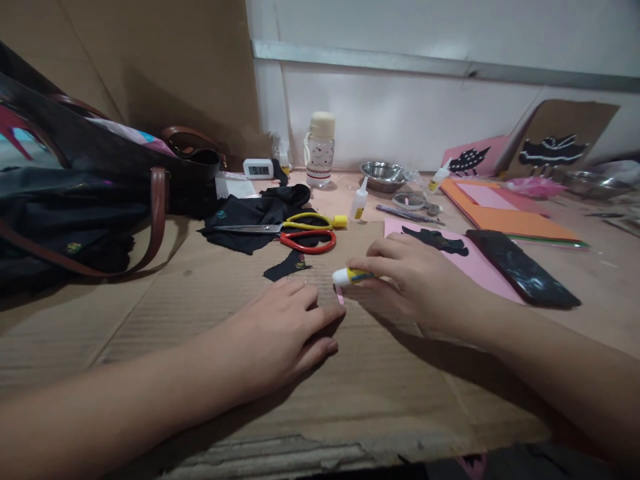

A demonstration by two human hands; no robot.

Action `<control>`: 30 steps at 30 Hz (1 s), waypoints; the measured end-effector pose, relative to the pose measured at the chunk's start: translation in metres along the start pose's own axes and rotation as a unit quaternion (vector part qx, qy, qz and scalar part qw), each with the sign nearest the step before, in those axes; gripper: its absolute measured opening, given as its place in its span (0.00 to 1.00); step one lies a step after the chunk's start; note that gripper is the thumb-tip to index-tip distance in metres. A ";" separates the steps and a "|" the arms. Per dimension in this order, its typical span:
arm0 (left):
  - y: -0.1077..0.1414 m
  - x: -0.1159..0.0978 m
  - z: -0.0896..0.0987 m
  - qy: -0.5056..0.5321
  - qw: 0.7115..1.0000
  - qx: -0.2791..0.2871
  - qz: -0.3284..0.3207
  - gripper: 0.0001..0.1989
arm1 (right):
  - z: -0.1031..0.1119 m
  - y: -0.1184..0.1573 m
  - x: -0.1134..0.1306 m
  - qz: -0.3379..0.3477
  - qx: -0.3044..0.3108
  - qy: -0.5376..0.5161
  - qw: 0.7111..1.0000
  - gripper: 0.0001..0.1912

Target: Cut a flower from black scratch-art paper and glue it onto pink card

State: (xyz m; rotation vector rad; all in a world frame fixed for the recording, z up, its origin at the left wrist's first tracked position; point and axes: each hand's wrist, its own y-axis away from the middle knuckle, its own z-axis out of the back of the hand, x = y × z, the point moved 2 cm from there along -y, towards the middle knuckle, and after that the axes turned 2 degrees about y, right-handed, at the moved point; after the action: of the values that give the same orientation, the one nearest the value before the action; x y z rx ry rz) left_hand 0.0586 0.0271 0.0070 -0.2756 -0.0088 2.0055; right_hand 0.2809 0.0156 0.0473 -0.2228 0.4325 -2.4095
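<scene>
Cardboard (225, 420) spans the near edge. Just in front of the scissors (260, 229), the left hand (275, 327), fingers slightly apart, reaches a pink strip (341, 297); the right hand (415, 277) pinches a glue bottle (358, 275), probably light, squeezable, best held mid-body. The strip looks flimsy.

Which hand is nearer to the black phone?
Right. The right hand, holding the yellow tube, is just across the pink sheet from the black phone; the left hand is farther left, over the cardboard.
</scene>
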 end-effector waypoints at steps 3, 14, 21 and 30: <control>0.000 0.000 0.001 -0.007 1.000 0.003 0.001 0.18 | 0.007 -0.001 -0.003 0.001 -0.043 -0.027 0.999 0.14; 0.000 0.000 0.001 -0.004 1.000 0.001 -0.010 0.17 | 0.002 0.004 -0.002 -0.064 0.110 -0.070 0.989 0.14; -0.002 0.004 0.005 0.042 0.999 -0.020 -0.023 0.11 | 0.000 0.005 -0.011 -0.055 0.118 -0.068 0.989 0.15; -0.008 0.028 0.006 0.050 0.997 -0.046 0.034 0.18 | 0.001 0.005 -0.009 -0.052 0.126 -0.068 0.988 0.16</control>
State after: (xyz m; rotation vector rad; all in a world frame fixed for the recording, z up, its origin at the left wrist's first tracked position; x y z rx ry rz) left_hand 0.0525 0.0561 0.0086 -0.4412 -0.0286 2.0600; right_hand 0.2909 0.0173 0.0455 -0.3002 0.0532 -2.5026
